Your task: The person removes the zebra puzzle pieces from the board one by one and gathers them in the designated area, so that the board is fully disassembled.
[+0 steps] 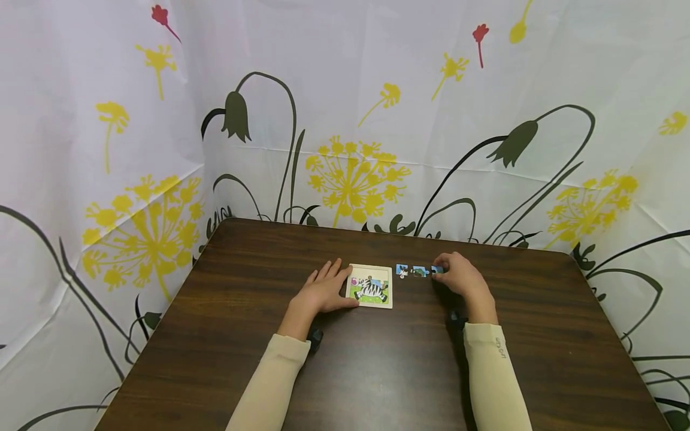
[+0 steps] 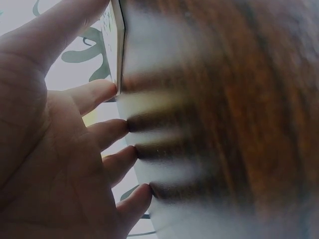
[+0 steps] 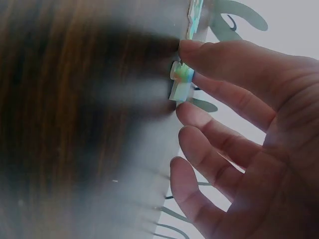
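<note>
A square, pale-framed zebra puzzle [image 1: 390,287] on a brown wood-grained table [image 1: 377,365] is touched by the spread-fingered left hand [image 1: 321,292]. Only in the right-wrist view is a blue-green jigsaw piece [image 3: 181,83] clearly shown pinched by the right hand [image 1: 466,278].

Wears a pale cream fabric right sleeve [image 1: 493,377], marked lengthwise with small dark lettering [image 1: 501,348] near its wrist end. Carries a small black wrist device [image 1: 457,319] just beside that sleeve's inner edge. Repeats both left of the right sleeve: matching cream left sleeve [image 1: 272,383], second black wrist device [image 1: 315,340].
</note>
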Motion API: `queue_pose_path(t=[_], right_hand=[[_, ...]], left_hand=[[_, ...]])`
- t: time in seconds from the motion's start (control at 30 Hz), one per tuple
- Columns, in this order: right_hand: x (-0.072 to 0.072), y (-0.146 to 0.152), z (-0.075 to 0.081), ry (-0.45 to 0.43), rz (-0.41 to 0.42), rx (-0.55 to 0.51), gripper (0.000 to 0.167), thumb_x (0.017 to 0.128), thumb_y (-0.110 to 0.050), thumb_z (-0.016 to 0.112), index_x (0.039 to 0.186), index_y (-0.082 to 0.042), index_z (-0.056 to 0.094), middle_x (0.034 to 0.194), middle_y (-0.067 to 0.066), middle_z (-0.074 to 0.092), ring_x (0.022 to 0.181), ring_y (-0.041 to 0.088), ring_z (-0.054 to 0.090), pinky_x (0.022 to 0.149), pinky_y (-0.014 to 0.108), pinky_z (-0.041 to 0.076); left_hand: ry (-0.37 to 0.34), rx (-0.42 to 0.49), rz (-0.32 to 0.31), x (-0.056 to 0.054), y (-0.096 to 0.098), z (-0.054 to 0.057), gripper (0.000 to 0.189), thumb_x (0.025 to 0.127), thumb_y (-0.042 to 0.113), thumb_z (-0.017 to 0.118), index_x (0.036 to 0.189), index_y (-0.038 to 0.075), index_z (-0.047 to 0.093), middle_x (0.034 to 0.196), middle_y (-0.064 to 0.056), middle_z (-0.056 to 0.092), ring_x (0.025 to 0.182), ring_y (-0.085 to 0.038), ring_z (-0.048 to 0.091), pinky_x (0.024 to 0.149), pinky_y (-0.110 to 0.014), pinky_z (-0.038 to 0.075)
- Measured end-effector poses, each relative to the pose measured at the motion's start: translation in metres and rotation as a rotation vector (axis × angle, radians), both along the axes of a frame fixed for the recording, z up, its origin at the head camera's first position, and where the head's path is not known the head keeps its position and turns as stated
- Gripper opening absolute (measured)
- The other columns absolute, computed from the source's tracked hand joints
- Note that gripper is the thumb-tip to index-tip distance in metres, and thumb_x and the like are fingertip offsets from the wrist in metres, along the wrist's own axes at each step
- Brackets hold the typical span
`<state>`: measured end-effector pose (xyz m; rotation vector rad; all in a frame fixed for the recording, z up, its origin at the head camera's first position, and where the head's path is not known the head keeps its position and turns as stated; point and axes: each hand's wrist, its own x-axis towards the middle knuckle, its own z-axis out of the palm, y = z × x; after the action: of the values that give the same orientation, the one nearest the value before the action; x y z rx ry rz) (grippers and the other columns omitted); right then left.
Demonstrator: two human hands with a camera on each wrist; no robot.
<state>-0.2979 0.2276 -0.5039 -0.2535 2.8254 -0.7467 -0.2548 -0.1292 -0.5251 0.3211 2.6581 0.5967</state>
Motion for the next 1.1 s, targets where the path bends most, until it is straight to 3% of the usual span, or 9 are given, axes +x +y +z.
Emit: queue_pose_path(t=[0.47,0.87,1.0,1.1], right_hand=[[-0.003,-0.003,0.001,0.012,-0.019,0.021,0.034,0.099,-0.018,0.076,0.129,-0.004,0.072,0.131,0.026,0.063,0.119,0.044,0.066,0.101,0.064,0.053],[0.003,-0.005,-0.003,0.036,-0.025,0.019,0.035,0.104,-0.025,0.070,0.131,-0.004,0.071,0.131,0.026,0.064,0.119,0.044,0.066,0.100,0.064,0.054],[0.005,-0.019,0.001,0.070,-0.013,-0.001,0.036,0.106,-0.026,0.066,0.134,-0.003,0.069,0.136,0.024,0.063,0.125,0.044,0.065,0.104,0.064,0.053],[0.007,-0.038,0.005,0.085,0.026,-0.029,0.033,0.106,-0.025,0.066,0.133,-0.005,0.069,0.132,0.020,0.069,0.121,0.039,0.068,0.103,0.062,0.055]], left_hand=[[0.007,-0.002,0.004,-0.001,0.001,0.005,0.103,0.094,0.060,0.076,0.175,0.026,0.021,0.183,-0.009,0.004,0.170,-0.035,0.000,0.136,-0.063,0.002],[0.004,-0.003,-0.005,0.014,0.004,0.024,0.095,0.099,0.051,0.075,0.174,0.018,0.025,0.183,-0.014,0.010,0.170,-0.037,0.005,0.136,-0.062,0.007],[0.017,0.009,-0.002,0.011,0.002,0.017,0.098,0.097,0.053,0.077,0.174,0.019,0.026,0.182,-0.015,0.010,0.170,-0.039,0.006,0.135,-0.064,0.007],[0.025,0.011,0.002,0.008,0.002,0.010,0.099,0.096,0.054,0.076,0.174,0.020,0.025,0.183,-0.014,0.010,0.170,-0.038,0.005,0.135,-0.064,0.006]])
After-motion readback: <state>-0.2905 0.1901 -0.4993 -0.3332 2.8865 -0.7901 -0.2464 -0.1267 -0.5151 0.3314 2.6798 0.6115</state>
